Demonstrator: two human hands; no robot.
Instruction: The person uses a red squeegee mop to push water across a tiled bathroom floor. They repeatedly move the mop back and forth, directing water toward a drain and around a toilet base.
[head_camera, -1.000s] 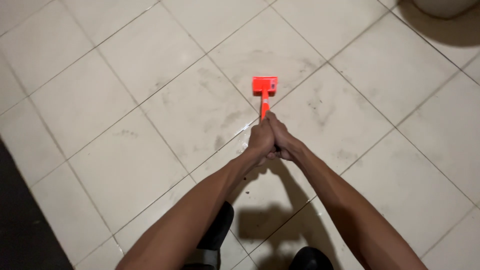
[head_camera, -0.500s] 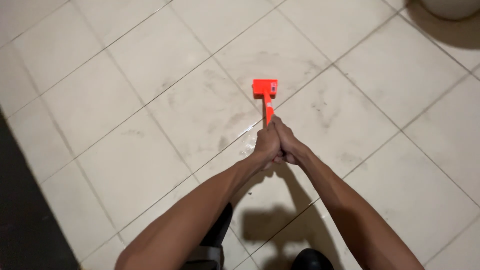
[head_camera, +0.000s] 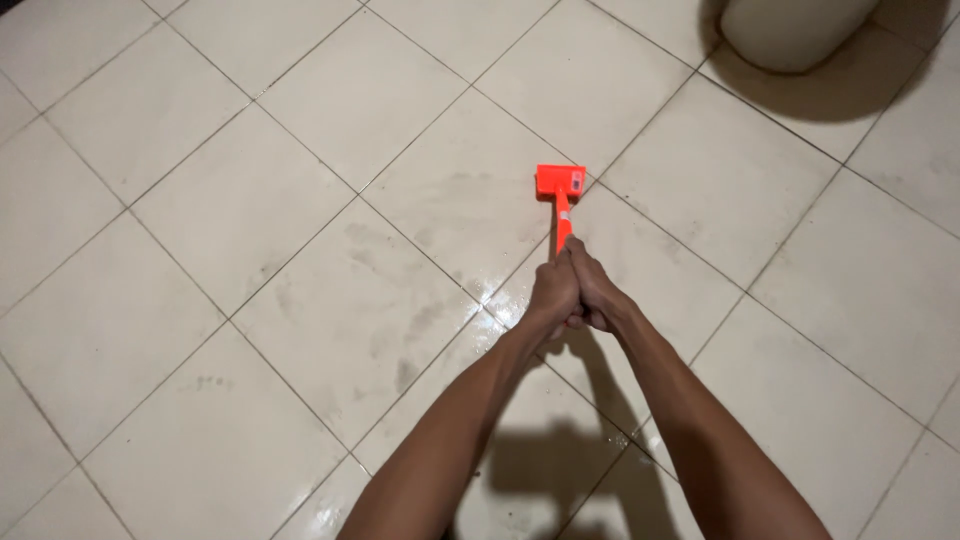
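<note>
The floor (head_camera: 250, 200) is made of big, pale square tiles with thin dark lines between them, and the lines run slanted across the view. Some tiles have gray smudges on them, and the patch near the hands looks wet and shiny. Two bare arms reach out over it. The left hand (head_camera: 553, 292) and the right hand (head_camera: 598, 296) are pressed close together, both wrapped tight around the handle of a bright orange brush (head_camera: 560, 190). Its blocky head sits out in front of the hands, down at a tile near a spot where the tile lines cross — whether it really touches the floor is hard to tell. The arms throw a dark shadow (head_camera: 560, 470) on the shiny tiles below. Up in the top right corner stands a pale round thing (head_camera: 790, 30) — only its bottom part shows, with its own dark shadow beside it.
</note>
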